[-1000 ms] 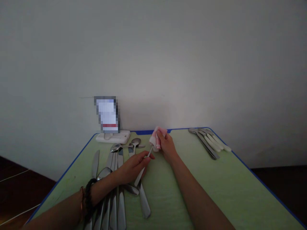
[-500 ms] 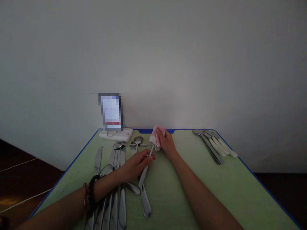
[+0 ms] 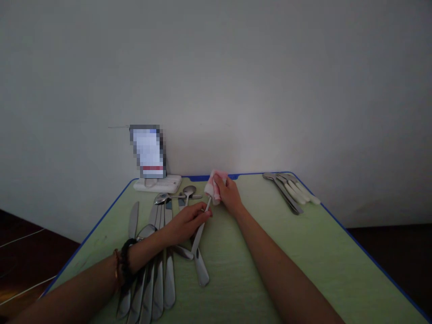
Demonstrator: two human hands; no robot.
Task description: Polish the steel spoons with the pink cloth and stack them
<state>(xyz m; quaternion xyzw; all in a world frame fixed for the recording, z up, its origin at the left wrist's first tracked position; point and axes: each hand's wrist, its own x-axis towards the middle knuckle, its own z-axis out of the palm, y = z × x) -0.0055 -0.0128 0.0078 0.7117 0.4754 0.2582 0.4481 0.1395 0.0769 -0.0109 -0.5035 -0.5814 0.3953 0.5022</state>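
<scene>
My left hand (image 3: 185, 222) is closed around the handle of a piece of metal cutlery (image 3: 200, 235), which points up and away toward my right hand. My right hand (image 3: 228, 194) is closed on a pink and white cloth (image 3: 212, 186) that wraps the far end of that cutlery, so I cannot tell whether it is a spoon, fork or knife. Both hands hover low over the green table (image 3: 303, 252) near its far middle. A dark bracelet sits on my left wrist.
Several knives and spoons (image 3: 158, 270) lie on the left of the table under my left forearm. A second group of cutlery, some with white handles (image 3: 292, 191), lies at the far right. A white stand with a blurred screen (image 3: 148, 155) stands at the back left against the wall.
Both hands keep their grip on the cutlery and the cloth. The view shifts slightly; the hands stay in much the same place on the table.
</scene>
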